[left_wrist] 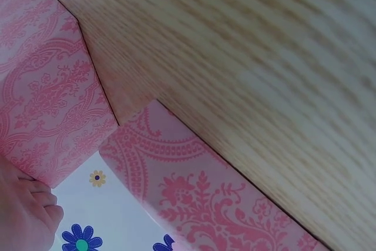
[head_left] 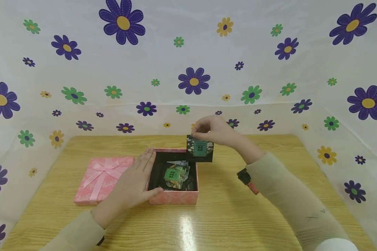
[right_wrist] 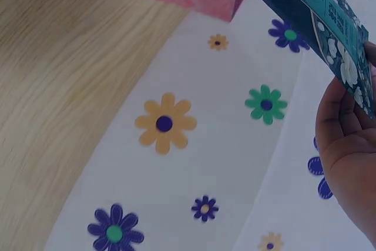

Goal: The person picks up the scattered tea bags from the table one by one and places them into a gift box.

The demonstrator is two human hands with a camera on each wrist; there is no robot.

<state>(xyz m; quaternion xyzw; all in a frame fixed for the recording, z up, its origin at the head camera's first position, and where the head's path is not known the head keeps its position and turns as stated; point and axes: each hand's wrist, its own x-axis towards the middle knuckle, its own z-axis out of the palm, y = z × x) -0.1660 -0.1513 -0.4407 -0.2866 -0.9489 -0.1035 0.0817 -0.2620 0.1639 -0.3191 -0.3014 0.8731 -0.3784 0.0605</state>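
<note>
My right hand (head_left: 215, 130) pinches a flat dark sachet (head_left: 200, 150) by its top edge, thumb against fingers. The sachet has a green label and pale flowers, and hangs over the back right corner of a pink patterned box (head_left: 172, 197). In the right wrist view the sachet (right_wrist: 335, 27) tilts above the hand (right_wrist: 352, 151). My left hand (head_left: 128, 184) rests along the box's left side, fingers straight toward the back corner, thumb at the front rim. Inside the black-lined box lies a crumpled green-labelled packet (head_left: 175, 176), with greyish pieces (head_left: 179, 162) partly hidden behind it.
A pink lid (head_left: 95, 177) with a ribbon bow lies left of the box, partly behind the left hand. Beside the right sleeve shows a small black and red item (head_left: 248, 181). A flowered cloth (head_left: 163, 69) surrounds the wooden table (head_left: 220, 216) at the back and sides.
</note>
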